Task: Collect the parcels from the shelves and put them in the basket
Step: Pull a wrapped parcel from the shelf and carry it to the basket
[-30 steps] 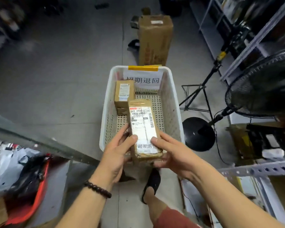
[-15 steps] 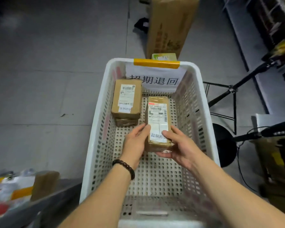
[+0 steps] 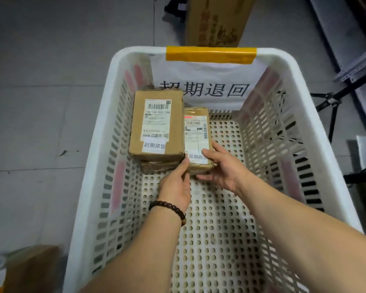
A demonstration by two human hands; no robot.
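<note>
Head view, basket (image 3: 91, 157) sign (image 3: 203, 89) 超期退回, narrow parcel (image 3: 195, 132) and larger parcel (image 3: 156, 123) stickers (image 3: 154, 145) 超期滞留

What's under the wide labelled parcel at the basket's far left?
Another brown parcel: only its near edge sticks out. The wide parcel covers the rest, so no label shows.

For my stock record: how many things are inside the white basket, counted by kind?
Parcels: 3 (large parcel, flat parcel under it, narrow parcel held by left hand and right hand)
Paper sign: 1
Total: 4
</note>
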